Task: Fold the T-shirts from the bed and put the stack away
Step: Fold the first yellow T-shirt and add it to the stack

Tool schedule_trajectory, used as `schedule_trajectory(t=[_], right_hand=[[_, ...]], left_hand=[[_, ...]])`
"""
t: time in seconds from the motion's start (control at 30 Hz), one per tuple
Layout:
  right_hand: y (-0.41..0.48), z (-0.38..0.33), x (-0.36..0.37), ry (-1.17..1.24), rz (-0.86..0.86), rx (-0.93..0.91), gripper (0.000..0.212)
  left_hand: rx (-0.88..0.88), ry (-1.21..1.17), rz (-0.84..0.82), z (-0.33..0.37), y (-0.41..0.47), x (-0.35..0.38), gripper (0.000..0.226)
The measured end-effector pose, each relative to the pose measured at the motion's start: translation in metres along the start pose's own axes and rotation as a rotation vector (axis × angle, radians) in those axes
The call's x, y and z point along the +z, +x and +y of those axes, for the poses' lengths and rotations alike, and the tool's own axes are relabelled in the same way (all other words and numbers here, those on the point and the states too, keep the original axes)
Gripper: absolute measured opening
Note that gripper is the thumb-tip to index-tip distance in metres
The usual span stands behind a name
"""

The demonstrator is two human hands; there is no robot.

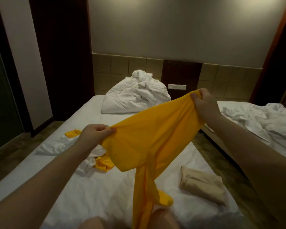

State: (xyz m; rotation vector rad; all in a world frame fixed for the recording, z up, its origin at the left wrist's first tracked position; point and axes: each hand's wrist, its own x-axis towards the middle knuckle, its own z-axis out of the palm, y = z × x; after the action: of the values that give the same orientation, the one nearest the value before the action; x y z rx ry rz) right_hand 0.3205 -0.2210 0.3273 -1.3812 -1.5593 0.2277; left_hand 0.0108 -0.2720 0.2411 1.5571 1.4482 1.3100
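Yellow T-shirt (149,142) held up over bed (106,195) w/ left hand (93,135) & right hand (203,103), both grips clamped on fabric.

both arms reach forward, left hand (94,134) low, right hand (203,101) higher, each fist pinched closed.

Your one head-worn wide-angle view, looking forward and down over your own forearms, near to the bed (106,187) below you, facing its far end and the tiled wall (122,66), a second bed (254,123) at your right edge
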Motion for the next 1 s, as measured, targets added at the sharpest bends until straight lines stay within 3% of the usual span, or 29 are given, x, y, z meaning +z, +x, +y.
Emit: schedule_trajectory(t=[0.2, 0.4, 0.5, 0.63, 0.73, 0.87, 0.93, 1.0], right_hand=[[0.001, -0.019, -0.008, -0.089, 0.069, -0.084, 0.036], [0.043, -0.098, -0.066, -0.204, 0.247, -0.292, 0.033], [0.059, -0.142, -0.096, -0.176, 0.355, -0.372, 0.031], [0.054, -0.156, -0.098, -0.400, 0.185, -0.471, 0.028], [0.045, -0.152, -0.102, -0.401, 0.237, -0.487, 0.028], [0.038, -0.149, -0.105, -0.379, 0.249, -0.435, 0.029], [0.035, -0.150, -0.103, -0.397, 0.216, -0.415, 0.029], [0.033, -0.150, -0.096, -0.459, 0.079, -0.443, 0.031]], left_hand=[[0.049, 0.097, 0.135, 0.025, 0.013, -0.019, 0.008], [0.409, 0.256, 0.289, 0.124, 0.036, -0.051, 0.022], [0.474, 0.198, 0.365, 0.166, 0.045, -0.063, 0.026], [0.416, 0.261, 0.243, 0.175, 0.046, -0.067, 0.024], [0.301, 0.244, 0.123, 0.170, 0.039, -0.072, 0.022], [0.203, 0.034, 0.008, 0.164, 0.027, -0.078, 0.026], [0.203, 0.140, -0.042, 0.160, 0.026, -0.072, 0.020], [0.192, 0.239, -0.022, 0.156, 0.026, -0.066, 0.018]])
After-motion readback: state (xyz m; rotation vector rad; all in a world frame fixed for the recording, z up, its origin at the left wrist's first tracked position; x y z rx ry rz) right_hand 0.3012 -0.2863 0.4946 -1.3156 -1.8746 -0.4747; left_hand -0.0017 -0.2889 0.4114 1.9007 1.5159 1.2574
